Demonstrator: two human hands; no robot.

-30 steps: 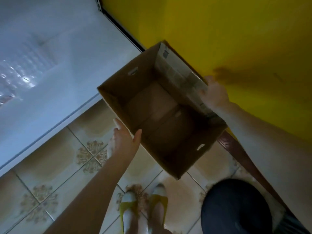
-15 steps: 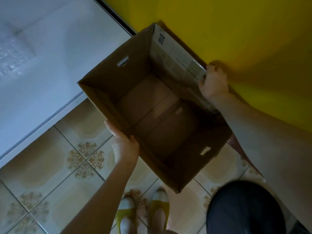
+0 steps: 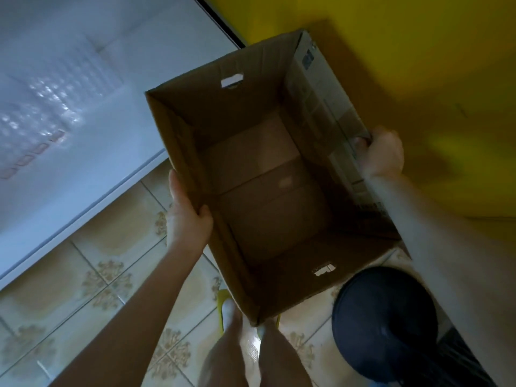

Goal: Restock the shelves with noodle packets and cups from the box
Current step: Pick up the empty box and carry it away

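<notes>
A brown cardboard box (image 3: 268, 196) with cut-out handle holes is held up above the floor, its open top facing me. Nothing lies inside; I see only the taped bottom flaps. My left hand (image 3: 187, 216) grips the box's left wall, thumb hooked over the rim. My right hand (image 3: 382, 157) grips the right wall, which carries printed labels, with fingers curled over the edge. No noodle packets, cups or shelves are in view.
A white chest-like appliance (image 3: 72, 107) fills the upper left. A yellow wall (image 3: 418, 51) runs behind and to the right. A dark round stool (image 3: 382, 325) stands at lower right. Patterned floor tiles (image 3: 92, 263) and my feet in yellow shoes are below.
The box has risen closer to the camera and tilted more upright. Both hands kept their grip; my left thumb now hooks over the rim.
</notes>
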